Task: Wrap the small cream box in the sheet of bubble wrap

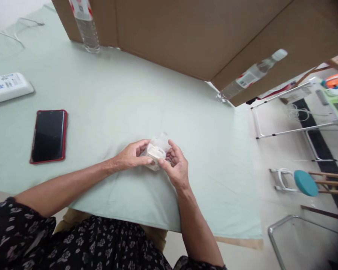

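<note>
Dark flower-print sleeves (73,243) fill the bottom edge of the head view, and both bare forearms reach from them over a table covered in a pale green cloth (129,101). Left hand (131,155) and right hand (176,165) meet near the middle of the cloth, closed from either side on a small cream-coloured box in clear wrapping (155,152). The box sits between the two hands, pinched by the left thumb and fingertips on one side and by the right thumb and fingers on the other, held just above the cloth. Its long axis seems to run from lower left to upper right, with the loose clear wrapping sticking up at the far end, though blur makes this uncertain.

Well to the left lies a dark phone in a red case (49,135), flat and screen up; beyond it a white power strip (7,87). One water bottle (86,24) stands at the far edge against a large cardboard sheet (186,33), and a second bottle (252,75) stands at the table's corner. To the right, on the floor, is a stool with a teal seat (305,182). Nothing lies between the hands and the camera but the forearms themselves.
</note>
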A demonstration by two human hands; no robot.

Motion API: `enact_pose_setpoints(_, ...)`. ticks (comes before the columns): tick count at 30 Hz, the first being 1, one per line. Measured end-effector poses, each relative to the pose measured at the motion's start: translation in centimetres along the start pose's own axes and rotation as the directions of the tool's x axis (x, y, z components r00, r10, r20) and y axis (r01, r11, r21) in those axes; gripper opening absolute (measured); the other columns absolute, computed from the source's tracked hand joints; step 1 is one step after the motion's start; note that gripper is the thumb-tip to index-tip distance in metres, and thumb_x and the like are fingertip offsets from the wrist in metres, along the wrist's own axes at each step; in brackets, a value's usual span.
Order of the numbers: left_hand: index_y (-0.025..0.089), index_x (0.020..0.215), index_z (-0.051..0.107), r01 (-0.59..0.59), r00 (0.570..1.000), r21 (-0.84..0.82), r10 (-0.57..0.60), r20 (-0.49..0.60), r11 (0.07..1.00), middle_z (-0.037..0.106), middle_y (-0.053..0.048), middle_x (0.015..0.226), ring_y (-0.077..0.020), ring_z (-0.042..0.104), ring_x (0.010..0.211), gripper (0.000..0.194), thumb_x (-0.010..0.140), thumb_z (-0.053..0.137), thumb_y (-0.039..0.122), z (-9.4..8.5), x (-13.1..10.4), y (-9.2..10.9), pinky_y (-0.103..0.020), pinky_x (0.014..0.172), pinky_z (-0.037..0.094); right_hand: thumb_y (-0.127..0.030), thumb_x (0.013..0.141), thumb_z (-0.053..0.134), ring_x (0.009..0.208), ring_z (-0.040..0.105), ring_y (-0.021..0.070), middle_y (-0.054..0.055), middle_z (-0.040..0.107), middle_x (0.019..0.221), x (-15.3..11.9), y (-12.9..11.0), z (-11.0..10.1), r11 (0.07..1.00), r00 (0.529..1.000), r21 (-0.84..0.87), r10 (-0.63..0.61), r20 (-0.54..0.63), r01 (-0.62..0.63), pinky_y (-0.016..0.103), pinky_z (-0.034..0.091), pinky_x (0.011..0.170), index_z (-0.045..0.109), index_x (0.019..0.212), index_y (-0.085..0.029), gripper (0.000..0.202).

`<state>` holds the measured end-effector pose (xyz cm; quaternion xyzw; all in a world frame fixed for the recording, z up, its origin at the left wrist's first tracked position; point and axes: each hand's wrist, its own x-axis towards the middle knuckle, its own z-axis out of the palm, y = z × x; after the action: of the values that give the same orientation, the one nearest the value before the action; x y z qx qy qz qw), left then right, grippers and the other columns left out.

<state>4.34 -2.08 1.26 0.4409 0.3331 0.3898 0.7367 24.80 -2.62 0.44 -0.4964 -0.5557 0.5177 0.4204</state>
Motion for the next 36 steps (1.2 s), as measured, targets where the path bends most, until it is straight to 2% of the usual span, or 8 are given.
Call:
enact_pose_setpoints(10,0.013,0.122,0.060,0.105,0.994,-0.033,-0.105,-0.009,0.994,0.071,-0.010,0.111,-0.0218,0.067,0.100,0.057,0.071,0.082,0.026,-0.1,0.0,0.3,-0.032,0.083,0.054,-0.056,0.073,0.081,0.089,0.063,0.0197,0.005,0.067,0.101,0.0,-0.1,-0.5,0.995,0.999,-0.097,-0.024,0.028,0.026,0.038,0.052,0.086,0.057,0.138,-0.022,0.077)
enact_pose_setpoints(15,0.014,0.117,0.061,0.126,0.992,-0.067,-0.124,0.035,0.990,0.069,-0.009,0.108,-0.0209,0.065,0.097,0.055,0.069,0.082,0.028,-0.3,0.1,0.1,-0.032,0.081,0.055,-0.059,0.073,0.080,0.096,0.066,0.0216,0.007,0.070,0.109,0.1,0.0,-0.6,1.000,0.999,-0.004,0.008,0.046,-0.008,0.040,0.053,0.090,0.057,0.138,-0.023,0.077)
enact_pose_setpoints(19,0.015,0.112,0.062,0.151,0.987,0.000,-0.150,0.064,0.989,0.068,-0.006,0.103,-0.0198,0.065,0.094,0.049,0.068,0.081,0.027,-0.3,0.0,0.1,-0.032,0.081,0.053,-0.058,0.073,0.081,0.095,0.068,0.0215,0.007,0.071,0.108,0.3,-0.1,-0.6,0.995,0.999,0.090,0.037,0.024,-0.039,0.037,0.055,0.086,0.061,0.132,-0.023,0.072)
enact_pose_setpoints(22,0.016,0.114,0.062,0.131,0.987,0.134,-0.142,0.076,0.982,0.069,-0.005,0.105,-0.0198,0.064,0.097,0.048,0.069,0.079,0.024,-0.2,-0.2,0.3,-0.032,0.087,0.050,-0.055,0.071,0.084,0.092,0.068,0.0202,0.005,0.072,0.101,0.4,-0.2,-0.5,0.992,1.000,0.124,0.024,-0.014,-0.022,0.036,0.055,0.085,0.068,0.120,-0.024,0.060)
enact_pose_setpoints(24,0.017,0.118,0.062,0.114,0.988,0.209,-0.133,0.081,0.971,0.069,-0.005,0.106,-0.0202,0.064,0.099,0.050,0.070,0.077,0.023,-0.1,-0.3,0.3,-0.032,0.089,0.048,-0.050,0.072,0.084,0.087,0.067,0.0183,0.003,0.072,0.095,0.3,-0.3,-0.4,0.992,0.999,0.128,-0.001,-0.037,0.006,0.034,0.055,0.085,0.072,0.107,-0.024,0.046)
enact_pose_setpoints(28,0.017,0.122,0.061,0.096,0.989,0.252,-0.121,0.086,0.963,0.068,-0.005,0.108,-0.0207,0.064,0.100,0.052,0.073,0.075,0.025,0.1,-0.4,0.1,-0.033,0.089,0.048,-0.043,0.080,0.078,0.078,0.062,0.0149,0.000,0.070,0.083,0.2,-0.4,-0.3,0.994,0.993,0.083,-0.068,-0.093,0.075,0.030,0.052,0.077,0.073,0.085,-0.024,0.020)
enact_pose_setpoints(32,0.017,0.123,0.061,0.085,0.991,0.226,-0.107,0.085,0.970,0.068,-0.006,0.112,-0.0207,0.064,0.103,0.052,0.075,0.076,0.027,0.1,-0.4,0.0,-0.034,0.092,0.048,-0.036,0.086,0.072,0.079,0.061,0.0152,0.001,0.069,0.084,-0.1,-0.6,-0.2,0.989,0.984,0.038,-0.140,-0.114,0.145,0.030,0.050,0.074,0.072,0.085,-0.023,0.013)
enact_pose_setpoints(36,0.017,0.119,0.060,0.096,0.992,0.144,-0.107,0.069,0.985,0.068,-0.006,0.110,-0.0196,0.064,0.101,0.047,0.077,0.076,0.029,0.2,-0.2,0.1,-0.033,0.089,0.050,-0.027,0.091,0.066,0.084,0.062,0.0157,0.001,0.069,0.089,-0.6,-1.1,0.1,0.964,0.964,-0.106,-0.254,-0.085,0.245,0.031,0.050,0.079,0.071,0.088,-0.024,0.007)
